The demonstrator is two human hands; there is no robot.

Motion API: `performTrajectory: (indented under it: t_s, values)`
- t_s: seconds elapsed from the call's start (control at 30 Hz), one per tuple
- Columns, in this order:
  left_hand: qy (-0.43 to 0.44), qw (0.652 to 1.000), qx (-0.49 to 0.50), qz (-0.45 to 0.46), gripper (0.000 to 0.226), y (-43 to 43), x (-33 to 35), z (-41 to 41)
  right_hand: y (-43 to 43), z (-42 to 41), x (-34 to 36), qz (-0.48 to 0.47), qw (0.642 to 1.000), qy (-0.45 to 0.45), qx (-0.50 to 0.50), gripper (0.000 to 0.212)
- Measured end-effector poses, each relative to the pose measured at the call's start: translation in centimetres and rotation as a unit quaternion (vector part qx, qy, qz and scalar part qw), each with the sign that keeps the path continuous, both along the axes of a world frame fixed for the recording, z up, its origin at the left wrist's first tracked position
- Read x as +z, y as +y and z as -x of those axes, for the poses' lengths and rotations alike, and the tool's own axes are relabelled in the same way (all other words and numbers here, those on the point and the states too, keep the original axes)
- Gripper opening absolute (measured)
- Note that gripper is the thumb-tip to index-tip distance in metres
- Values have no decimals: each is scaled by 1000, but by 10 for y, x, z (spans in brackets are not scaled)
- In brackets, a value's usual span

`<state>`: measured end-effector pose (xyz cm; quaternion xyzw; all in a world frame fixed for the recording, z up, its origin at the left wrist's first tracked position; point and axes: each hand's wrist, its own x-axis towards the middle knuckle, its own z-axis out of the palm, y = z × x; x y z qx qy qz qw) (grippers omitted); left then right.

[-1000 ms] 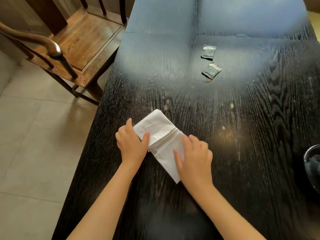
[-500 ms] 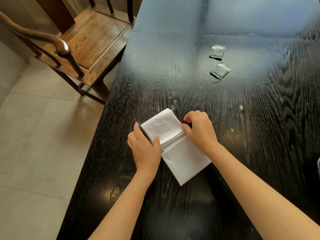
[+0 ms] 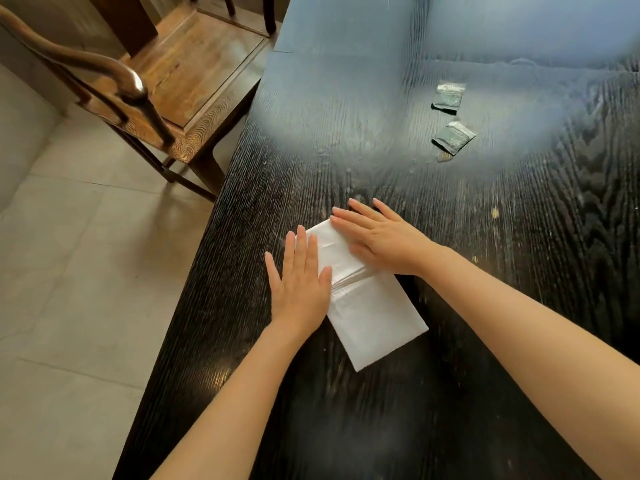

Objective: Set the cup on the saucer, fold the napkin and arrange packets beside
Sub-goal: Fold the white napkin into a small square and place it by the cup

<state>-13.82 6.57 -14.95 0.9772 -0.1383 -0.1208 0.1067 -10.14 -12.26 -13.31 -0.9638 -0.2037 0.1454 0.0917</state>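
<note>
A white napkin [image 3: 374, 317] lies folded on the black wooden table [image 3: 519, 271], near its left edge. My left hand [image 3: 300, 282] lies flat on the napkin's left side, fingers spread. My right hand [image 3: 381, 237] presses flat on the napkin's far end, fingers extended. Two small dark packets lie farther back on the table, one [image 3: 448, 98] behind the other [image 3: 453, 137]. No cup or saucer is in view.
A brown wooden chair [image 3: 180, 81] stands beside the table's far left edge. Grey tiled floor [image 3: 69, 271] lies to the left of the table.
My right hand went from the napkin's near end to its far end and now lies flat. My left hand has flattened on the napkin. The view shifted left, losing the dark dish at the right.
</note>
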Motion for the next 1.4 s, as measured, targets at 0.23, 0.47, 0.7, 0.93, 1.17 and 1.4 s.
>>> performTrajectory:
  t_s: [0.23, 0.47, 0.7, 0.93, 1.17, 1.4]
  values:
    - [52, 987, 81, 131, 64, 11, 34, -47, 8, -23, 23, -42, 996, 45, -64, 67]
    - [117, 921, 121, 352, 12, 5, 59, -54, -5, -19, 38, -253, 920, 200, -221, 46]
    - [147, 849, 157, 483, 23, -2, 54, -29, -28, 5, 45, -362, 860, 243, -265, 23]
    - [186, 884, 165, 395, 51, -6, 36, -25, -30, 14, 37, -381, 842, 230, -304, 34]
    - [214, 864, 172, 421, 54, -9, 41, -23, -31, 13, 33, -362, 854, 208, -310, 34]
    - [230, 851, 171, 439, 49, -7, 39, -24, -35, 19, 37, -382, 837, 255, -298, 33]
